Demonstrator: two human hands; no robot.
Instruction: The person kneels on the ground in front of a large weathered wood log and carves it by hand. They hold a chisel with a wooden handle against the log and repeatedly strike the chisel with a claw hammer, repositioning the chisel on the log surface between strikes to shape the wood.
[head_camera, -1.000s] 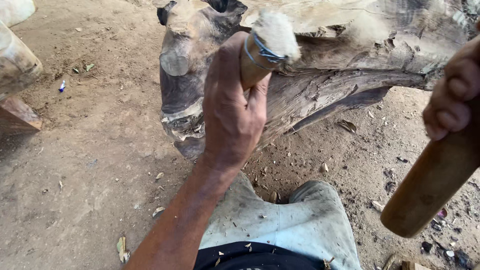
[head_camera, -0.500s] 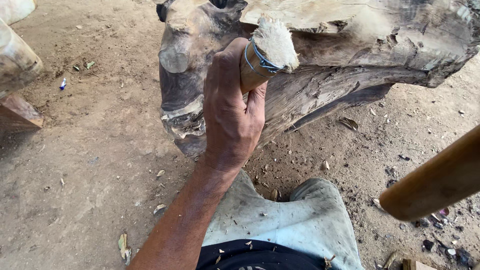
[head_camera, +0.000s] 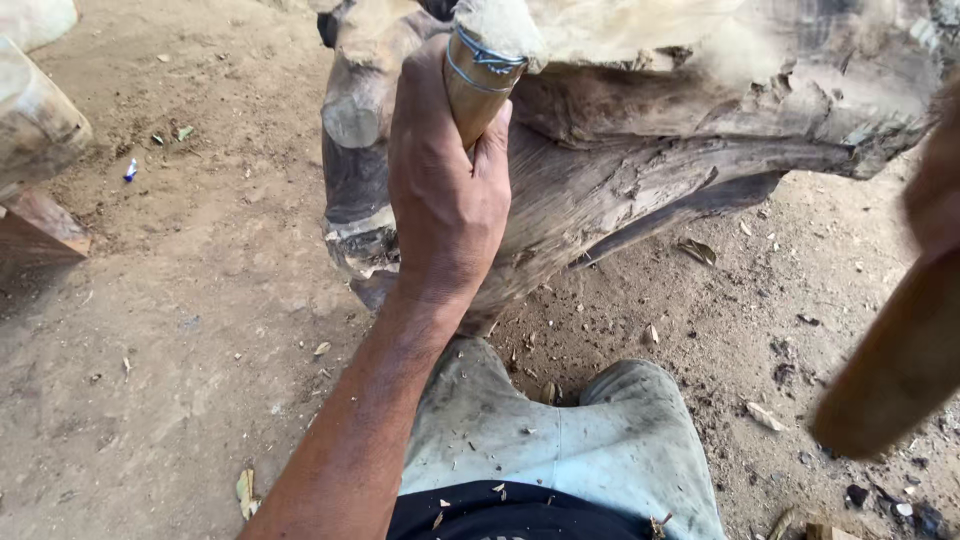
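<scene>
Head view: the left hand is clenched around a wire-bound wooden chisel handle against the far gnarled grey-brown carved log. At the right edge, the blurred right hand grips a brown wooden mallet above bare dirt ground, near the left.

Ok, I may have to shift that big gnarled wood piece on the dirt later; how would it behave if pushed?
The gnarled wood piece looks thick and solid, so it is probably heavy and stiff, not easily slid. Its rough, cracked bark should give grip rather than slip. Its uneven, jutting underside on the dirt ground suggests it may rock or tip rather than roll.
</scene>
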